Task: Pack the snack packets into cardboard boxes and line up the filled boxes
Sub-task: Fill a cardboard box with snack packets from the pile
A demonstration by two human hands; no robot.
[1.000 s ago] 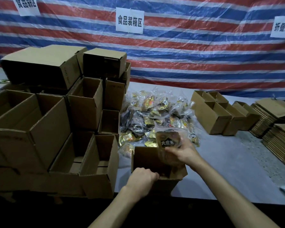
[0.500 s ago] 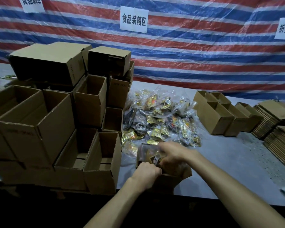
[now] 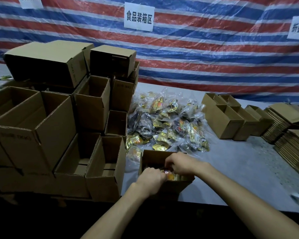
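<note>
Seen from the head camera, the open cardboard box (image 3: 184, 185) sits at the near edge of the table (image 3: 235, 163). Inside it, the left hand (image 3: 150, 179) curls its fingers on the near end of a glossy orange-gold snack packet (image 3: 169, 175), while the right hand (image 3: 179, 163) pinches its far edge. The crinkly film looks slippery and springy, so it is best pressed flat and low against the stiff corrugated walls.
</note>
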